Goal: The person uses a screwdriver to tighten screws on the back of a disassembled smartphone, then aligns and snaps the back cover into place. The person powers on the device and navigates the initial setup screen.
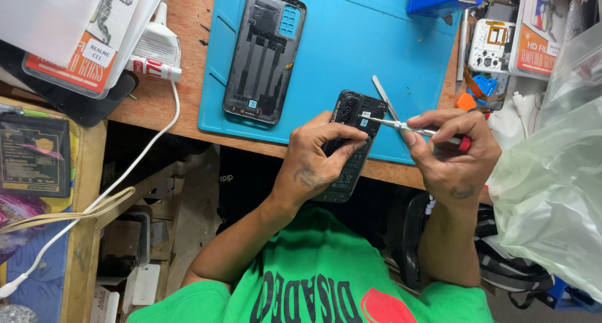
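Wooden tabletop (pixel 188 22) with blue mat (pixel 351 53), detached black back cover (pixel 263 53) lying flat on it. Opened phone (pixel 354 141) at the mat's near edge, gripped by left hand (pixel 313 163). Right hand (pixel 454 154) pinching a small screwdriver (pixel 407 127), tip touching phone's top.

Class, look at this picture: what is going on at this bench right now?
A person in a green shirt works on an opened phone. The left hand grips the phone at the edge of the blue mat, while the right hand holds a screwdriver with its tip on the phone's upper end. The removed back cover lies on the mat, with tweezers nearby.
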